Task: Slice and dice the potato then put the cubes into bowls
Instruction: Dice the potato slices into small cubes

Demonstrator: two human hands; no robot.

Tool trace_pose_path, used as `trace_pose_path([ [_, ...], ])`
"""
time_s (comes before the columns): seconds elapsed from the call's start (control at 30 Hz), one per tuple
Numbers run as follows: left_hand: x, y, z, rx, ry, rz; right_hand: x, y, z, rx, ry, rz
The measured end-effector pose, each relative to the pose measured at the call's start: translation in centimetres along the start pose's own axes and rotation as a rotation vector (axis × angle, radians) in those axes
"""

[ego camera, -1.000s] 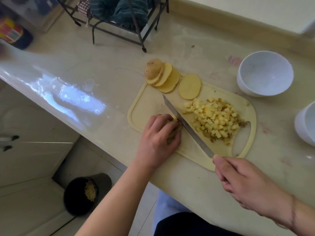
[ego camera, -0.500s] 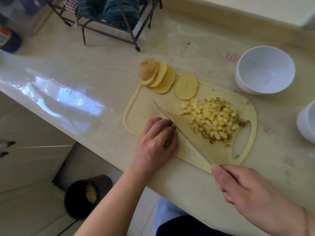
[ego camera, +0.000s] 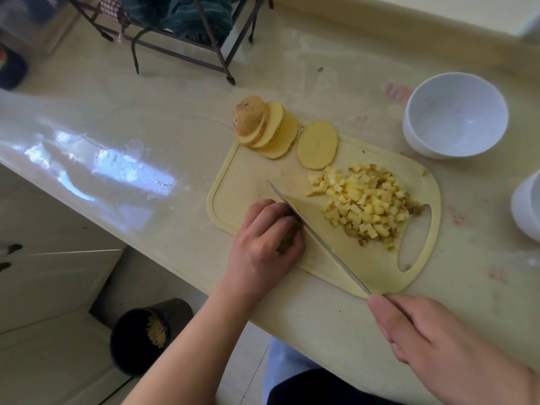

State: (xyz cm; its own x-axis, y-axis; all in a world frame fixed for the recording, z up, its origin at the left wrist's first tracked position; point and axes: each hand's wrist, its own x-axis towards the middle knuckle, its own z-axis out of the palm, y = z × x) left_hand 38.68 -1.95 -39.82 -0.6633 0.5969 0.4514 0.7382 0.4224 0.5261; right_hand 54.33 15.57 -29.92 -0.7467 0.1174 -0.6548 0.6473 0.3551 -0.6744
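Pale yellow plastic cutting board (ego camera: 233,182) sits on the desk (ego camera: 321,71) near its front edge, handle cutout toward the right.

Head view: left hand (ego camera: 264,238) curled down over a potato piece at the board's front-left corner; the piece itself is almost fully hidden under the fingers, so its shape can't be told. Right hand (ego camera: 432,337) wraps the knife handle past the board's front edge; the knife (ego camera: 315,235) blade runs diagonally from there up across the board, right against the left knuckles. Pile of potato cubes (ego camera: 365,203) on the board's right half, next to the cutout. Fanned stack of slices (ego camera: 271,130) with the skin-on end piece at the board's back-left corner, partly overhanging onto the desk; one single slice (ego camera: 317,144) lies flat just beside it. Empty white bowl (ego camera: 455,115) on the desk beyond the board's back-right corner; second bowl (ego camera: 526,209) cut off at the right frame edge. Wire rack (ego camera: 181,39) toward the back-left of the desk.

Handling, as a judgement: raw potato is firm and stiff, cut faces wet and likely slippery, so pin it from above with fingertips tucked back. Cubes are light and loose; scoop them rather than pinch.
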Motion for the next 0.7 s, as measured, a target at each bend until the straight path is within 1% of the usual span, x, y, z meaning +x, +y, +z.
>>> trace_pose_path([
  [0.2,0.0,0.0,0.0,0.007,-0.004,0.009,2.0,-1.1,0.8,-0.003,0.051,-0.072],
  [0.3,-0.1,-0.1,-0.1,0.018,0.008,0.027,1.9,-1.0,0.5,0.017,0.065,-0.054],
  [0.4,-0.2,-0.1,0.0,0.034,0.019,0.025,1.3,-1.0,-0.1,0.084,0.08,0.006],
  [0.47,-0.2,-0.1,-0.1,0.032,0.018,0.019,1.0,-1.1,-0.4,0.144,0.054,0.049],
  [0.57,-0.5,0.0,-0.3,0.027,0.013,0.013,0.8,-1.3,-0.6,0.159,0.022,0.066],
  [0.7,-0.8,-0.2,-0.6,0.034,-0.001,0.029,0.0,-1.5,-0.6,0.157,-0.036,0.036],
])
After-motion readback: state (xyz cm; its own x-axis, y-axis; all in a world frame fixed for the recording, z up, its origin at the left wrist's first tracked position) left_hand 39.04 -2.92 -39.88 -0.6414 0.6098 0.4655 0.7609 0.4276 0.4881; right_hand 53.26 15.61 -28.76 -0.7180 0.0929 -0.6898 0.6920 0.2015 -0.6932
